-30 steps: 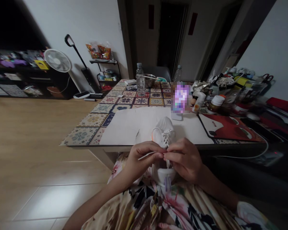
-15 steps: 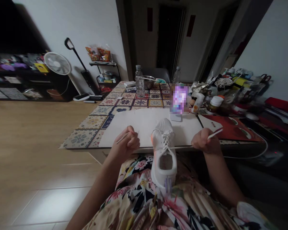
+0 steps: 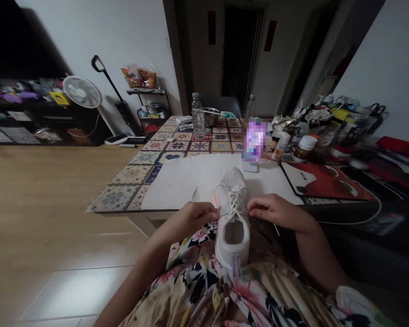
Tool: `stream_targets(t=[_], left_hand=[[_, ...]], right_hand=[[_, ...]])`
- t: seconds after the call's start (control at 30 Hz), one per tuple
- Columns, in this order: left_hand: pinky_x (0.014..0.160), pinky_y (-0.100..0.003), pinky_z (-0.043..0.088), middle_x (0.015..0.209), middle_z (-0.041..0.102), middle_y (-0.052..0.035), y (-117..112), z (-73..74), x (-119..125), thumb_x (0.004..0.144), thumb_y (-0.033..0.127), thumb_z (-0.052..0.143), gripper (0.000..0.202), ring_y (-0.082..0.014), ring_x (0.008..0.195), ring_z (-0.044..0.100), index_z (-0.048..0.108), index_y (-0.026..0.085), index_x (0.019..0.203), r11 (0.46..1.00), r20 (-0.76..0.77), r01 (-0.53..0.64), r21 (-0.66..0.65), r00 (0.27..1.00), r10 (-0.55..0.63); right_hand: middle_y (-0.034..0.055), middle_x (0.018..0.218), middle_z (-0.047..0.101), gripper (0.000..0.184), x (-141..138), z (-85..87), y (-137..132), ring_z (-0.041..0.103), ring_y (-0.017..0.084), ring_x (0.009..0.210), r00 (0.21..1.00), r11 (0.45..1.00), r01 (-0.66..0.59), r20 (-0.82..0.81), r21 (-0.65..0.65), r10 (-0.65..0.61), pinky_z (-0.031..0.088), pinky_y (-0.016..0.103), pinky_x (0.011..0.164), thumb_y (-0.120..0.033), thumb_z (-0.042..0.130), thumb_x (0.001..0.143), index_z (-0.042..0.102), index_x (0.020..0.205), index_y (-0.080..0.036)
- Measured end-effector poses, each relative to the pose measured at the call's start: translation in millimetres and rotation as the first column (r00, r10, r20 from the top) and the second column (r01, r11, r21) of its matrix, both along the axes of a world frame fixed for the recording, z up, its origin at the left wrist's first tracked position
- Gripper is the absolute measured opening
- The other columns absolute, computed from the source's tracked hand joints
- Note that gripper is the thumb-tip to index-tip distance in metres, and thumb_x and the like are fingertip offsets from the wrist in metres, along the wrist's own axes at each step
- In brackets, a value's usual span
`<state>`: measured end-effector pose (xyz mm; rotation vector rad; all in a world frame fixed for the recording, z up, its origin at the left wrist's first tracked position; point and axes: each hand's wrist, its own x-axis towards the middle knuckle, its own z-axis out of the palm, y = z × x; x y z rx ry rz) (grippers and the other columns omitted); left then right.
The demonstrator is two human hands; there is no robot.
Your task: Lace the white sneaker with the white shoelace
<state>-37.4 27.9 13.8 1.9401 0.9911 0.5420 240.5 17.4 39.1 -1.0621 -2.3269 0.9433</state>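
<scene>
A white sneaker [image 3: 232, 227] rests heel-down on my lap, its toe leaning on the table edge [image 3: 157, 211]. My left hand [image 3: 194, 217] is closed against the shoe's left side, pinching a white lace [image 3: 236, 202] near the top eyelets. My right hand [image 3: 276, 211] is closed on the lace at the shoe's right side, with a lace end hanging below it. White paper [image 3: 187, 181] lies under the toe.
A phone with a blurred screen [image 3: 255, 141] stands behind the shoe. A red mat [image 3: 327, 181], jars and bottles [image 3: 305, 147] crowd the right of the patterned table. A water bottle [image 3: 198, 117] stands further back. A fan [image 3: 82, 91] and shelves stand at the left, by wooden floor.
Half a second ago both hands were pulled wide apart with the lace ends stretched out. Now they have come back in to the shoe's sides.
</scene>
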Motion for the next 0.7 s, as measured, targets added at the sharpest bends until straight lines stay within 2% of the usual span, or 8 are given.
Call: stream_targets(t=[0.13, 0.2, 0.27, 0.33, 0.4, 0.5, 0.6, 0.7], left_hand=[[0.047, -0.018, 0.030, 0.056, 0.048, 0.0038, 6, -5.1, -6, 0.084, 0.041, 0.064, 0.027, -0.0084, 0.048, 0.038, 0.065, 0.016, 0.075, 0.989, 0.224, 0.077, -0.127, 0.974, -0.047], [0.052, -0.019, 0.037, 0.060, 0.053, 0.0008, 9, -5.5, -9, 0.081, 0.041, 0.069, 0.028, -0.0103, 0.054, 0.046, 0.066, 0.016, 0.071, 0.990, 0.360, 0.115, -0.079, 0.930, -0.080], [0.061, -0.022, 0.044, 0.070, 0.060, -0.0045, 11, -4.5, -9, 0.078, 0.040, 0.074, 0.026, -0.0142, 0.067, 0.056, 0.069, 0.015, 0.068, 0.989, 0.471, 0.148, 0.021, 0.871, -0.141], [0.073, -0.026, 0.048, 0.085, 0.067, -0.0098, 10, -4.0, -4, 0.075, 0.038, 0.077, 0.025, -0.0185, 0.083, 0.062, 0.070, 0.015, 0.068, 0.985, 0.582, 0.166, 0.046, 0.797, -0.161], [0.078, -0.029, 0.049, 0.093, 0.069, -0.0111, 8, -6.0, 6, 0.075, 0.039, 0.078, 0.025, -0.0199, 0.088, 0.064, 0.070, 0.015, 0.071, 0.985, 0.700, 0.169, -0.036, 0.708, -0.096], [0.070, -0.026, 0.048, 0.076, 0.069, -0.0058, 3, -12.5, 24, 0.074, 0.038, 0.079, 0.025, -0.0165, 0.073, 0.064, 0.070, 0.015, 0.074, 0.980, 0.789, 0.139, -0.142, 0.614, 0.027], [0.060, -0.023, 0.045, 0.063, 0.064, -0.0021, 0, -16.0, 35, 0.069, 0.039, 0.083, 0.027, -0.0124, 0.059, 0.057, 0.071, 0.015, 0.068, 0.986, 0.771, 0.055, -0.156, 0.630, 0.087], [0.058, -0.023, 0.044, 0.061, 0.062, -0.0028, -1, -12.9, 38, 0.067, 0.040, 0.084, 0.028, -0.0127, 0.059, 0.055, 0.072, 0.015, 0.062, 0.995, 0.741, -0.006, -0.099, 0.667, 0.078]], right_hand=[[0.0014, 0.077, 0.066, 0.025, 10, 1.7, 5, 0.060, 0.014, 0.072, 0.974, 0.980, -0.190, -0.120, 0.051, 0.195, 0.046, 0.025, 0.069, -0.036, 0.055, 0.095, 0.070, 0.085, -0.018], [0.0021, 0.078, 0.065, 0.023, 12, 0.3, 9, 0.061, 0.015, 0.074, 0.929, 0.958, -0.282, -0.234, 0.057, 0.288, 0.048, 0.026, 0.072, -0.036, 0.060, 0.093, 0.072, 0.084, -0.019], [0.0043, 0.086, 0.067, 0.022, 10, -4.1, 11, 0.063, 0.016, 0.082, 0.872, 0.947, -0.317, -0.378, 0.052, 0.313, 0.049, 0.030, 0.078, -0.038, 0.065, 0.090, 0.073, 0.081, -0.019], [0.0064, 0.096, 0.070, 0.024, 2, -11.7, 11, 0.065, 0.019, 0.093, 0.793, 0.951, -0.309, -0.546, 0.019, 0.268, 0.050, 0.036, 0.087, -0.042, 0.069, 0.086, 0.073, 0.078, -0.021], [0.0063, 0.098, 0.072, 0.025, -10, -20.5, 10, 0.066, 0.021, 0.097, 0.696, 0.954, -0.296, -0.694, -0.042, 0.185, 0.049, 0.041, 0.091, -0.045, 0.071, 0.083, 0.072, 0.076, -0.022], [0.0035, 0.084, 0.074, 0.021, -31, -30.3, 4, 0.068, 0.019, 0.082, 0.584, 0.954, -0.274, -0.809, -0.123, 0.063, 0.053, 0.037, 0.083, -0.044, 0.073, 0.082, 0.072, 0.079, -0.023], [0.0002, 0.075, 0.069, 0.019, -46, -31.9, -1, 0.062, 0.012, 0.062, 0.557, 0.965, -0.197, -0.830, -0.173, -0.035, 0.052, 0.026, 0.063, -0.041, 0.076, 0.080, 0.073, 0.079, -0.022], [-0.0017, 0.073, 0.063, 0.020, -53, -28.1, -6, 0.056, 0.009, 0.054, 0.599, 0.986, -0.070, -0.797, -0.153, -0.081, 0.047, 0.022, 0.052, -0.040, 0.078, 0.078, 0.074, 0.075, -0.021]])
